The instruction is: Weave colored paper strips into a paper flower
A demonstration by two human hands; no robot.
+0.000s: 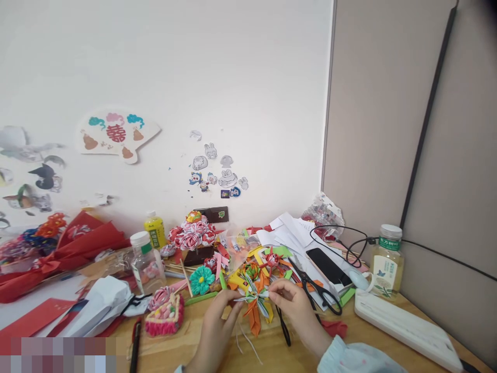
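Near the front of the wooden table, my left hand pinches the left tip of a striped green-and-white folded strip flower. Finger and thumb of my right hand close on its right side. Orange folded paper shows just below the flower, and white threads trail on the tabletop under it. Behind it sits a green-and-orange rolled paper flower among yellow and orange folded pieces. Black scissors lie to the right of my right hand.
A phone rests on white papers. At right are a drink bottle and a long white device. Left of my hands are a pink-edged candy box, a teal flower, a clear jar and a black pen.
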